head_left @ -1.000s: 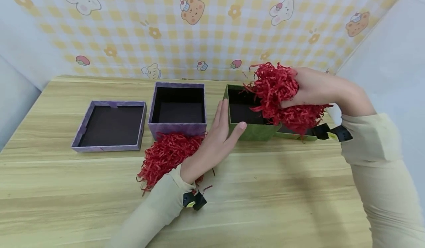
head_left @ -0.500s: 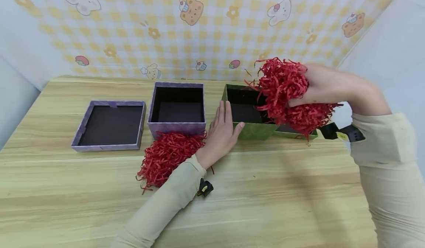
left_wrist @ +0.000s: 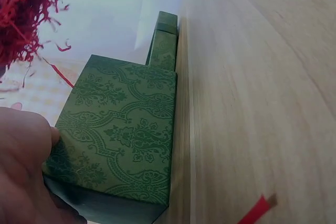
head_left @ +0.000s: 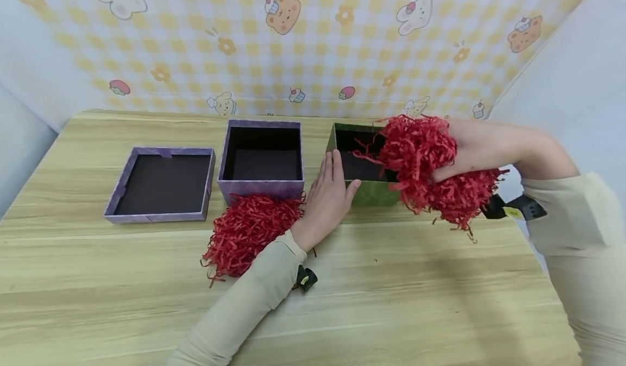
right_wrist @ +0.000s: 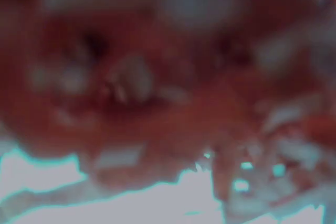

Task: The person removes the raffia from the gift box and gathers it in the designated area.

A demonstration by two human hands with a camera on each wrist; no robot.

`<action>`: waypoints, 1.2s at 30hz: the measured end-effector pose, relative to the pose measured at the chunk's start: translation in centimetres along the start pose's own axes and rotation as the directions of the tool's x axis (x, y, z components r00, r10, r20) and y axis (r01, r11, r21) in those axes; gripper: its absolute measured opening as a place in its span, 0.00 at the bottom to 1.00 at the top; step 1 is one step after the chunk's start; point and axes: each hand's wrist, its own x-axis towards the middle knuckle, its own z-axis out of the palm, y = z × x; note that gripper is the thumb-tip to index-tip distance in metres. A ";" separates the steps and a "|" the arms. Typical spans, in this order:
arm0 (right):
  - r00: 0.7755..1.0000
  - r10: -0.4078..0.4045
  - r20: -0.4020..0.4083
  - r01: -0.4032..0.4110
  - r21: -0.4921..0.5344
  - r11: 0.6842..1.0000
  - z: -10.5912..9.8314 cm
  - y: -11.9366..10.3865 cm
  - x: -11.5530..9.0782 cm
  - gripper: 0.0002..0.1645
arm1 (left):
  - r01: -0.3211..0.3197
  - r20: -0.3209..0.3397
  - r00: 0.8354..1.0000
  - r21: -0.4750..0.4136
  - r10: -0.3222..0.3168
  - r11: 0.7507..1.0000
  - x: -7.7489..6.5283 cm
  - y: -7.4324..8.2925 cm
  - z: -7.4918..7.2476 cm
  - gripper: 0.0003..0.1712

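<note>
In the head view my right hand (head_left: 469, 146) grips a big clump of red shredded paper (head_left: 415, 148), which overlaps the right part of an open green box (head_left: 374, 193). My left hand (head_left: 325, 200) lies against that box's front left corner, fingers straight along its left side and thumb by the front. The left wrist view shows the patterned green box (left_wrist: 118, 129) standing on the table, with part of the hand (left_wrist: 23, 156) against it. Red shreds blur across the right wrist view. A second heap of red shredded paper (head_left: 244, 233) lies left of my left forearm.
An open purple box (head_left: 261, 189) stands behind the second heap, its dark inside visible. Left of it lies a shallow purple lid (head_left: 156, 218). A narrow green lid (left_wrist: 164, 48) shows beyond the green box in the left wrist view. A checked cloth (head_left: 313, 50) hangs behind the table.
My right hand has shifted right with the shredded paper, then come lower, covering the green lid in the head view. My left hand has settled closer against the green box, fingers closer together.
</note>
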 end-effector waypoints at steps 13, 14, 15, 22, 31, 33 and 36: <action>0.949 -0.153 0.277 0.077 0.268 0.960 7.2 1.6 -0.7 0.39 | -0.013 -0.035 0.999 -0.003 0.013 1.000 0.0 0.0 0.2 0.42; 0.943 -0.163 0.289 0.076 0.292 0.953 7.8 1.6 -0.7 0.39 | -0.015 -0.040 0.999 -0.002 0.015 1.000 0.0 -0.1 0.1 0.42; 0.940 -0.170 0.296 0.072 0.315 0.946 8.3 1.7 -0.6 0.39 | -0.018 -0.046 0.999 0.000 0.017 1.000 0.0 -0.1 0.1 0.42; 0.949 -0.156 0.272 0.064 0.320 0.945 10.6 1.4 -0.3 0.38 | -0.010 -0.043 0.999 -0.008 0.010 1.000 0.1 0.0 0.1 0.42; 0.989 0.005 0.150 0.002 -0.043 0.999 12.1 0.8 0.6 0.33 | -0.023 -0.026 0.999 -0.042 0.022 0.999 -0.1 -0.2 0.4 0.42; 0.988 0.047 0.145 -0.030 -0.118 0.993 12.5 0.7 1.0 0.37 | -0.020 -0.024 1.000 -0.046 0.019 0.999 -0.1 -0.2 0.4 0.42; 0.984 0.099 0.146 -0.070 -0.189 0.979 13.2 0.5 1.9 0.43 | -0.017 -0.020 1.000 -0.052 0.016 0.999 -0.1 -0.2 0.4 0.42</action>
